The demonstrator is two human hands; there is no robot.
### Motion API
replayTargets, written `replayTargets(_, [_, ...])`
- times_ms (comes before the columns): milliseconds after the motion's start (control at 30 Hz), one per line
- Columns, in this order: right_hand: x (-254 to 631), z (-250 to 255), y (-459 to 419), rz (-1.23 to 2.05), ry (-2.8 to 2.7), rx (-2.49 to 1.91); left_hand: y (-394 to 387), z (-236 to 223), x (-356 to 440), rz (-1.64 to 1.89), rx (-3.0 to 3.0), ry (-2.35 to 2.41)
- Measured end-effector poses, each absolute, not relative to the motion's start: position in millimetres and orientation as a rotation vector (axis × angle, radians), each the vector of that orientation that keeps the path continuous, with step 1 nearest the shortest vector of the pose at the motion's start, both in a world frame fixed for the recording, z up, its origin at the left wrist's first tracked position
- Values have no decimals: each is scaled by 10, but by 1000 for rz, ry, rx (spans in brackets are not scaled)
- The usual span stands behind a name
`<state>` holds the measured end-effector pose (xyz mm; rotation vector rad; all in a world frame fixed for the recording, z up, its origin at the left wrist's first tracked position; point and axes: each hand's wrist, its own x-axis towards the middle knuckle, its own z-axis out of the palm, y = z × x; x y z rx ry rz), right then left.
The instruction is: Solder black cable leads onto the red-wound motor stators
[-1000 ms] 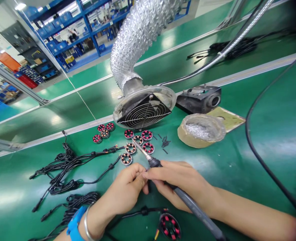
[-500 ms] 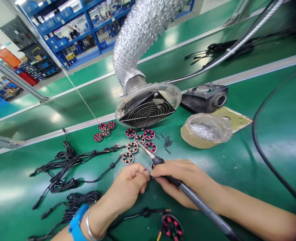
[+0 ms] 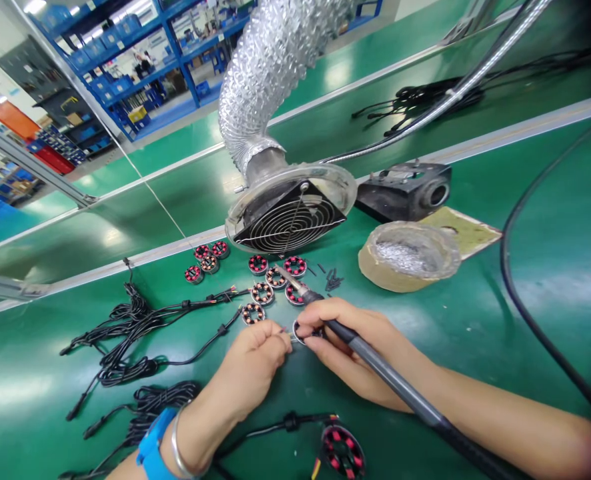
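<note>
Green tabletop (image 3: 475,347) spreads below me as my right hand (image 3: 375,333), curled around a soldering iron (image 3: 405,383), pinches a small ring-shaped coil (image 3: 296,331); my left hand (image 3: 253,363), fingertips closed, grips thin wires (image 3: 292,338) just beside. Other coils (image 3: 262,293) sit beyond, near a fan hood (image 3: 295,220).

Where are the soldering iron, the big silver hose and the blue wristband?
Soldering iron (image 3: 394,378), head view: its grey handle.
Silver hose (image 3: 270,75), head view: its crinkly middle.
Blue wristband (image 3: 155,440), head view: its middle.
</note>
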<state>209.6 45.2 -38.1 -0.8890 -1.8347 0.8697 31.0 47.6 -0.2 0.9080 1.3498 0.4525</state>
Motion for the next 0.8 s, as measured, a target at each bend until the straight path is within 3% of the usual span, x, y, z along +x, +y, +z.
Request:
replayTargets(233, [2366, -111, 376, 637, -1937, -841, 479, -12, 298, 436, 906, 1339])
replayTargets(800, [2364, 12, 210, 693, -1907, -913, 448, -68, 273, 444, 939, 1338])
